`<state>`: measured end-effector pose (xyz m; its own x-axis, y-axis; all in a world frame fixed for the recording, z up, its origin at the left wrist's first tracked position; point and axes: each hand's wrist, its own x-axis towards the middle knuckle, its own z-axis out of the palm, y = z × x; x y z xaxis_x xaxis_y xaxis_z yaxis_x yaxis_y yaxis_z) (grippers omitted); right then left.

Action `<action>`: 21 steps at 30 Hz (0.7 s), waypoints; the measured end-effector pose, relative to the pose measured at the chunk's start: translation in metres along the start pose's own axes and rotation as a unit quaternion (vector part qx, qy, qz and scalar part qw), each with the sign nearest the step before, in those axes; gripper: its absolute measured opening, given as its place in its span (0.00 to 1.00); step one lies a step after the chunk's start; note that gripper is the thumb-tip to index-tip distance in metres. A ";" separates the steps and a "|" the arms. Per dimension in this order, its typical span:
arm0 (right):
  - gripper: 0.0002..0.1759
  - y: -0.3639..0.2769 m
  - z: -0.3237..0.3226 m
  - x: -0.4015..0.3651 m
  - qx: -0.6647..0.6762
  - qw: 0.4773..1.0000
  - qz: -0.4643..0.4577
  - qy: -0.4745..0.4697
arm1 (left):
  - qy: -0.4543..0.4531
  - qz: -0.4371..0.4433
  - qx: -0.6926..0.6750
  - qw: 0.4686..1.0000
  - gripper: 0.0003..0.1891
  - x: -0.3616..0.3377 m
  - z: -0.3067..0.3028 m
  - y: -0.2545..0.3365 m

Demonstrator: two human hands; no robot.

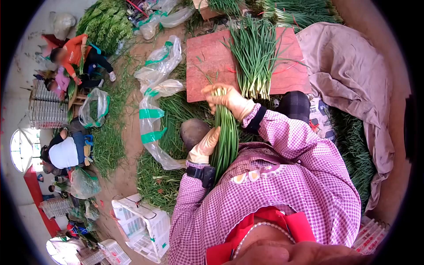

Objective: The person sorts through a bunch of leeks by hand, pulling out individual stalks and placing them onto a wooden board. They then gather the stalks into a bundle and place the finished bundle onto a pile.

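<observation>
My left hand [205, 145], in a pale glove, is closed around the lower part of a bunch of garlic chives [226, 132] held upright in front of my chest. My right hand [229, 100], gloved too, wraps around the upper end of the same bunch, fingers curled over it. Beyond my hands, a second chive bunch [254, 57] lies on a red board [205, 53], pale stem ends towards me. A red tie [287, 67] lies on the board beside that bunch.
Loose greens [159, 181] cover the floor at my left, beside a clear plastic bag [152, 119]. A white crate [143, 229] stands lower left. Grey cloth [349, 75] covers a heap at right. Several people sit working at far left, including one in orange [77, 51].
</observation>
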<state>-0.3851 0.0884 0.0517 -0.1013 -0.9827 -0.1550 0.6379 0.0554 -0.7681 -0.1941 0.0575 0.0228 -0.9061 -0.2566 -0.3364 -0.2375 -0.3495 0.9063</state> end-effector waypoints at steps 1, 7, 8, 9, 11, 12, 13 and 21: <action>0.18 -0.009 0.000 0.006 -0.014 0.998 -0.056 0.008 | -0.001 0.000 -0.002 1.000 0.38 -0.008 -0.003 -0.005; 0.17 -0.101 0.019 0.016 -0.117 0.934 -0.333 0.054 | -0.077 0.030 0.113 0.990 0.38 -0.029 -0.018 -0.023; 0.17 -0.116 0.022 0.015 -0.128 0.921 -0.364 0.056 | -0.053 0.057 0.134 0.988 0.37 -0.033 -0.015 -0.023; 0.16 -0.129 0.025 0.014 -0.138 0.906 -0.396 0.056 | -0.052 0.058 0.132 0.988 0.37 -0.036 -0.015 -0.019; 0.13 -0.153 0.037 0.004 -0.099 0.875 -0.470 0.052 | -0.094 -0.130 0.066 0.985 0.34 -0.045 -0.019 -0.010; 0.11 -0.157 0.039 0.004 -0.055 0.883 -0.464 0.053 | -0.050 -0.129 0.030 0.990 0.29 -0.050 -0.021 -0.016; 0.10 -0.160 0.038 0.007 -0.012 0.888 -0.456 0.055 | -0.050 -0.131 0.029 0.990 0.29 -0.056 -0.024 -0.019; 0.13 -0.123 0.014 0.062 0.041 0.918 -0.386 0.083 | 0.341 0.071 0.143 0.926 0.35 -0.107 -0.065 0.028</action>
<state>-0.4588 0.0185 0.1453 -0.6574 -0.6830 0.3182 0.3825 -0.6663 -0.6401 -0.0807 0.0165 0.0671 -0.5267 -0.8253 -0.2036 -0.3041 -0.0407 0.9518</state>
